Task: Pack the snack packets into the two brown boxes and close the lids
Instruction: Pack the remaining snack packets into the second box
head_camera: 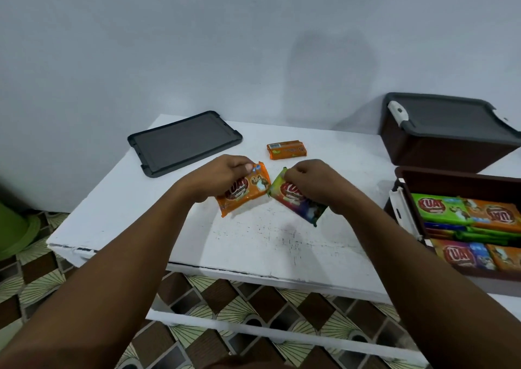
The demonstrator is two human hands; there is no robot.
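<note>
Two hands meet over the middle of a white worktop (253, 244), head view. The left hand (222, 175) grips an orange snack packet (248, 194), fingers curled over its upper edge and thumb on its face; the packet is tilted, with its lower left corner toward the worktop's near edge. The right hand (310, 181) grips a multicoloured snack packet (306, 208) printed in green and purple, fingers curled round its upper end; it slants down to the right. These two packets sit just beside each other, corners nearly touching. Whether either rests on the worktop or is lifted off it cannot be told. A third orange packet (286, 149) lies flat just behind the hands. A loose grey lid (184, 142) lies on the far left part of the worktop. At the right edge, an open brown box (456, 181) holds rows of green, orange and purple packets (465, 222); a white latch (403, 213) hangs at its left end. Behind it stands a second brown box (439, 150) with a fitted grey lid (445, 115) on top. Patterned floor tiles (248, 309) show below.
</note>
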